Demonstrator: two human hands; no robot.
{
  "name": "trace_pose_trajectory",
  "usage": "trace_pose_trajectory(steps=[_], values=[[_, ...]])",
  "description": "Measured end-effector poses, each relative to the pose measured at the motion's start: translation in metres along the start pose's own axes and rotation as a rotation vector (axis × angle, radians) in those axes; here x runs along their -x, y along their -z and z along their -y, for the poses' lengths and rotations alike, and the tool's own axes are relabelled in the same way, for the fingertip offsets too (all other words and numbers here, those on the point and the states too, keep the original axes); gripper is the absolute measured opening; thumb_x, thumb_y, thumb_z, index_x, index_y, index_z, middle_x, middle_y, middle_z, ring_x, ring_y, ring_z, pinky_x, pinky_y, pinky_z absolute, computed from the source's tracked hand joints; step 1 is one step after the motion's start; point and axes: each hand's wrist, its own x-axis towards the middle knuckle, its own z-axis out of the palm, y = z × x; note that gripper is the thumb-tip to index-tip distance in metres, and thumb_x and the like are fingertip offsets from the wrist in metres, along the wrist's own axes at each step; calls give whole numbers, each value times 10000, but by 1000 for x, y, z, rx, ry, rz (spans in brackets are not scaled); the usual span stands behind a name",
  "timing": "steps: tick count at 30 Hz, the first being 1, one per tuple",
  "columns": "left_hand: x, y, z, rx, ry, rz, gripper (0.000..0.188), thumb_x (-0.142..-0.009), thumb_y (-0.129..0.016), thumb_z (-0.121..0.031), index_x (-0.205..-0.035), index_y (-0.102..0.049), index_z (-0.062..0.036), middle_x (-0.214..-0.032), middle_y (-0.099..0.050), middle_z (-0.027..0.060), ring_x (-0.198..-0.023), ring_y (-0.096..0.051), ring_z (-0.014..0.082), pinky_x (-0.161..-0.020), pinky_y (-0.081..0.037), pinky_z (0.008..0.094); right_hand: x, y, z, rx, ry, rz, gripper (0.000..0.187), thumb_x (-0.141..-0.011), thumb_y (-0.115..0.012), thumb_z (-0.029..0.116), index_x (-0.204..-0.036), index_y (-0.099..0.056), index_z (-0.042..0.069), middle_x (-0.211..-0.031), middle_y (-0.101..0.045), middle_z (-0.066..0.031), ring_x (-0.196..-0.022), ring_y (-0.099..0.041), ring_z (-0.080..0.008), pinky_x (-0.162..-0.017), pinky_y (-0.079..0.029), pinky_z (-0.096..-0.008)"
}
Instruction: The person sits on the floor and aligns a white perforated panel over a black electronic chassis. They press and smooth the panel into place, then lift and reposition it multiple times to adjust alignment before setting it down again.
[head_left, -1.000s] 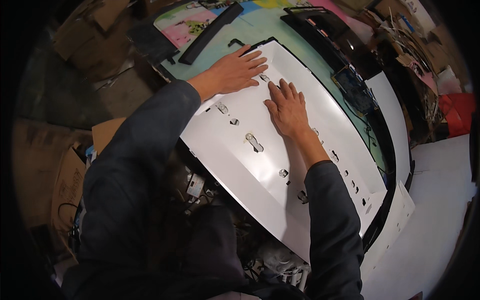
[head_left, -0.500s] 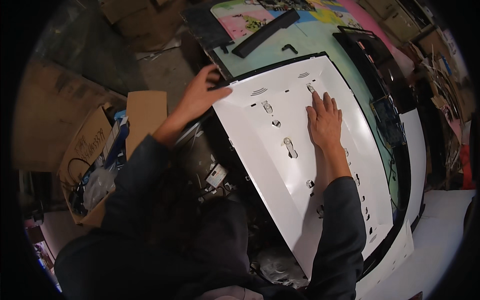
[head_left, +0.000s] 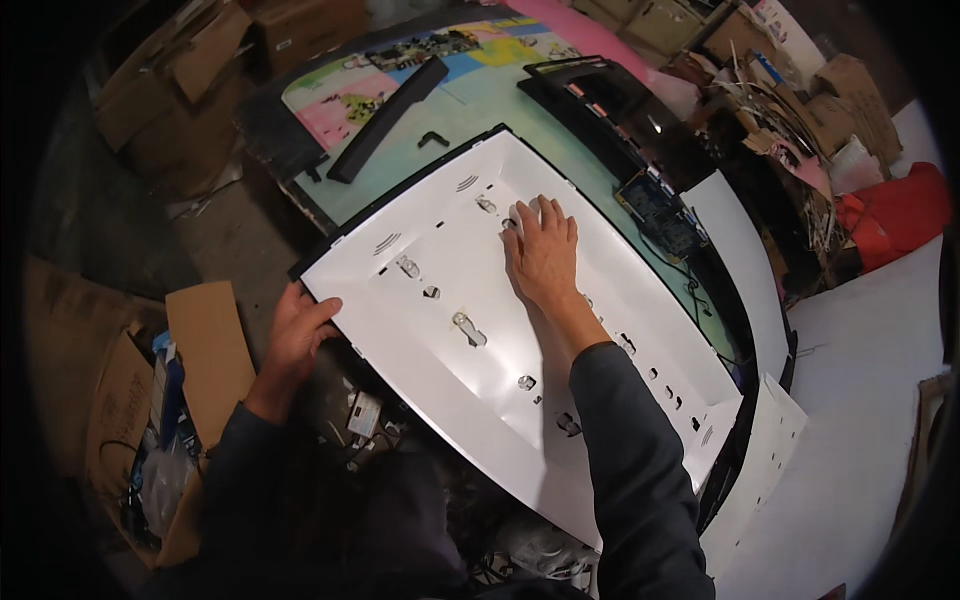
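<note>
White panel (head_left: 512,330) under right hand (head_left: 546,258), fingers loosely spread; left hand (head_left: 297,332) pinches panel's left edge.

White tray-shaped panel (head_left: 400,360) was pretty open left of the right hand (head_left: 545,260). Past the panel's far edge, a long black bar (head_left: 388,120) and angled bracket (head_left: 433,139) sat in the way, plus a circuit board (head_left: 660,215) crowded its right.

One left hand (head_left: 300,328) and one right hand (head_left: 546,256) are touching one panel (head_left: 420,380). The panel is showing three vents (head_left: 466,184). One bar (head_left: 388,120) and one L-shaped bracket (head_left: 433,138) are lying on one table (head_left: 500,95).
</note>
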Motion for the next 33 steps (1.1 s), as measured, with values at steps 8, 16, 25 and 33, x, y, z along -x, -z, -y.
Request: trace_pose_trajectory(steps=[8, 16, 25, 33], values=[[-7, -2, 7, -30, -3, -34, 517, -932, -622, -60, -1394, -411, 37, -1268, -628, 172, -1067, -693, 256, -832, -623, 386, -62, 1, -66, -56, -189, -34, 360, -858, -715, 175, -1192, -649, 56, -1224, -618, -195, -1175, -559, -377, -1005, -433, -500], [-8, -7, 0, 121, 45, -73, 378, -963, -604, -118, -1320, -509, -36, -1195, -659, 124, -1053, -682, 234, -820, -597, 388, -80, -31, -103, -125, -182, 13, 322, -765, -791, 203, -958, -632, 0, -948, -656, -228, -902, -640, -406, -785, -505, -475], [1, 8, -5, 84, 40, 96, 566, -947, -599, -74, -1454, -366, 17, -1302, -597, 155, -1104, -666, 227, -857, -613, 402, -87, -28, -92, -133, -232, -5, 239, -829, -747, 193, -858, -643, -20, -875, -671, -227, -857, -648, -420, -780, -507, -484], [1, 2, -1, 78, -13, 47, 501, -935, -633, -83, -1398, -448, -25, -1215, -651, 120, -1044, -678, 186, -783, -609, 347, -83, -31, -96, -182, -262, -48, 277, -853, -755, 197, -977, -645, -24, -917, -686, -223, -870, -660, -415, -794, -518, -465]])
